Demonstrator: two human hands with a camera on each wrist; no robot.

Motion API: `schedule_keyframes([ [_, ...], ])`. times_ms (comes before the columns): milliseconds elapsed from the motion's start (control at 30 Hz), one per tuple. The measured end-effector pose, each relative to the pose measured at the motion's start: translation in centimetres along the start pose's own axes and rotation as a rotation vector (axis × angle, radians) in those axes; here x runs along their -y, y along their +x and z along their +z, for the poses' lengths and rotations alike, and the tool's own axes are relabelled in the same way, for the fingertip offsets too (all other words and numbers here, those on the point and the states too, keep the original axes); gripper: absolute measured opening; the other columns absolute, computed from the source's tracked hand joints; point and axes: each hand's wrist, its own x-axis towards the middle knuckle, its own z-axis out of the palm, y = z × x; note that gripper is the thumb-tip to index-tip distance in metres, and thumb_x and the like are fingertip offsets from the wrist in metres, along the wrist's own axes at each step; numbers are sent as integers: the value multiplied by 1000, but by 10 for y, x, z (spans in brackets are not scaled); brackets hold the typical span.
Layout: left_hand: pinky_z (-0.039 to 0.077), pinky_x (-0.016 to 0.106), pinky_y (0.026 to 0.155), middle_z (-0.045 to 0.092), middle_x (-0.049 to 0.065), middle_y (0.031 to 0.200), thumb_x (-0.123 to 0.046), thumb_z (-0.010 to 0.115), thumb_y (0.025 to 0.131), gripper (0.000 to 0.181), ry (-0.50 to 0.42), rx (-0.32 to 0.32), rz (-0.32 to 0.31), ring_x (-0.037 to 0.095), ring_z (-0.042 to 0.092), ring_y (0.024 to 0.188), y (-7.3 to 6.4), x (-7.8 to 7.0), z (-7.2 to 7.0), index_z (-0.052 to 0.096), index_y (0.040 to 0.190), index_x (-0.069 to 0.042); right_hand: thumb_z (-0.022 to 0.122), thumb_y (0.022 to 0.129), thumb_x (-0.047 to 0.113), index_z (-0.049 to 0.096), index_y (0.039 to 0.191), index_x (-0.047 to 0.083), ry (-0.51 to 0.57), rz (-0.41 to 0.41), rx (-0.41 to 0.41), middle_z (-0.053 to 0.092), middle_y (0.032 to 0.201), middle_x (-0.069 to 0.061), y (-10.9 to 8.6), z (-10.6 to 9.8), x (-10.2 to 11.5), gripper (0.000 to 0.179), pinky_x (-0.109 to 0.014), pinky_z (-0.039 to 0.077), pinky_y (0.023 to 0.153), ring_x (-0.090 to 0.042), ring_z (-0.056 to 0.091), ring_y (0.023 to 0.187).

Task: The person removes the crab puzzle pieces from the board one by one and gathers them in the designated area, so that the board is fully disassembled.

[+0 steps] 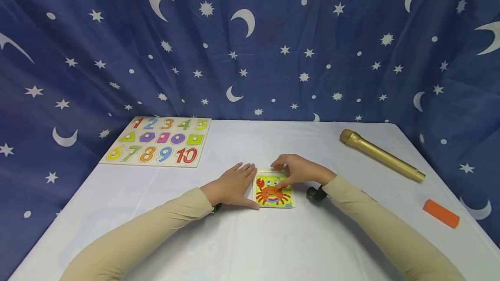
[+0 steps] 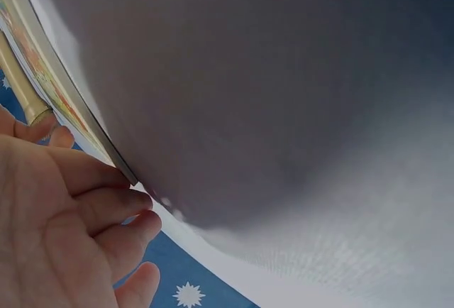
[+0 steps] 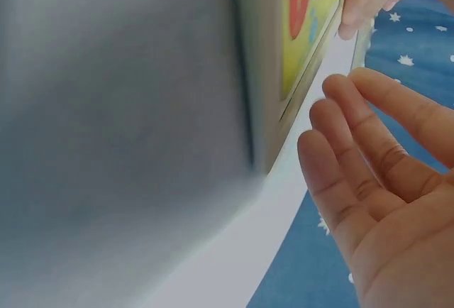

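- The work in hand centres on a small, square, wooden-edged board with a red-orange crab on yellow (image 1: 272, 193), the crab board from here on, lying flat on the white-covered desk (image 1: 258, 246).
- As far as it shows, the crab picture looks whole, so I judge the work mostly done; the patch under the right thumb is hidden, and whether anything there is left to settle I cannot tell.
- The left hand (image 1: 234, 185) is along the crab board's left side, its fingers nearly straight and slightly parted, seeming to touch the edge; the thumb spreads towards the near left corner.
- The right hand (image 1: 302, 170) reaches over the crab board's right side, thumb above the crab, fingers loosely bent near the far right corner; thumb and fingers stand apart, clamped on nothing visible. Whether the thumb presses is unclear.
- Beyond the crab board to the left lies a white rectangular board of coloured numbers and shapes (image 1: 156, 142); beyond it to the right, a long gold microphone (image 1: 383, 155); well to its right, an orange oblong block (image 1: 441, 214).
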Motion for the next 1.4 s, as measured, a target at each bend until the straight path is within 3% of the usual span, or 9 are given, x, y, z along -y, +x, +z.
schedule_keyframes([
  [233,14,40,121,24,11,156,-81,45,75,109,18,9,-9,23,21,145,2,0,1,24,148,-2,85,65,40,56,127,1,-51,15,23,56,124,-12,-13,4,-2,79,-45,44,103,-26,54,114],
  [467,15,40,120,25,11,155,-80,45,76,107,28,3,-9,24,23,145,3,0,3,25,148,-2,86,61,45,47,135,-1,-81,-13,41,47,131,-13,-17,14,-4,95,-40,44,104,-23,48,116],
  [833,17,40,120,24,10,156,-74,44,82,99,-8,18,-8,23,22,145,4,1,1,24,149,-4,85,64,41,52,132,0,-78,13,59,50,127,-13,-13,7,0,85,-41,45,104,-24,50,115],
  [1133,16,39,120,20,10,157,-76,48,78,106,-42,43,-1,22,19,146,1,6,2,20,150,-4,82,68,44,58,127,4,-56,-57,59,56,116,-6,11,14,5,75,-34,48,97,-15,52,102],
  [1400,15,39,121,18,9,158,-77,47,78,106,-59,51,1,22,17,147,2,5,4,17,150,-5,82,68,42,62,120,4,-60,-21,89,57,112,-6,25,14,13,68,-33,49,96,-15,52,99],
])
